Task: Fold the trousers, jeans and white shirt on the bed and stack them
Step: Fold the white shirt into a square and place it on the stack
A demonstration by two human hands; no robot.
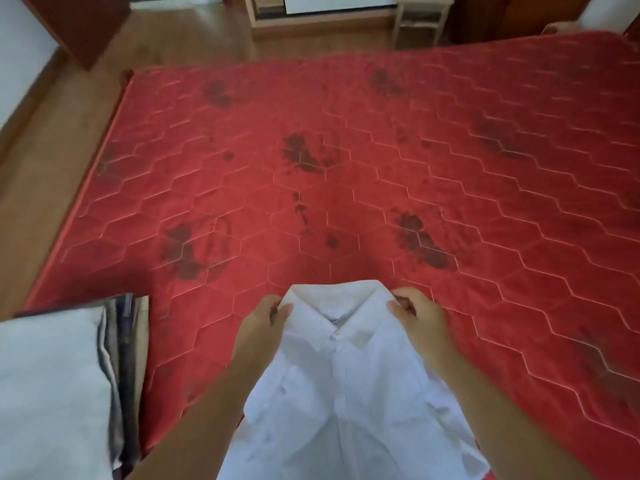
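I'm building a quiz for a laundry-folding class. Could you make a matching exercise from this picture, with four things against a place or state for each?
Things:
1. white shirt
2. right hand
3. pile of fabric
4. mattress

Places or states:
A. red, quilted in hexagons, with dark blotches
B. lies at the view's left edge
C. grips the white shirt beside its collar
D. collar at its far end, button line facing up

Pairs: 1-D, 2-C, 3-B, 4-A

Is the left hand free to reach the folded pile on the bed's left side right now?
Probably not yet: the left hand pinches the white shirt at its shoulder. Only bare mattress lies between it and the folded pile.
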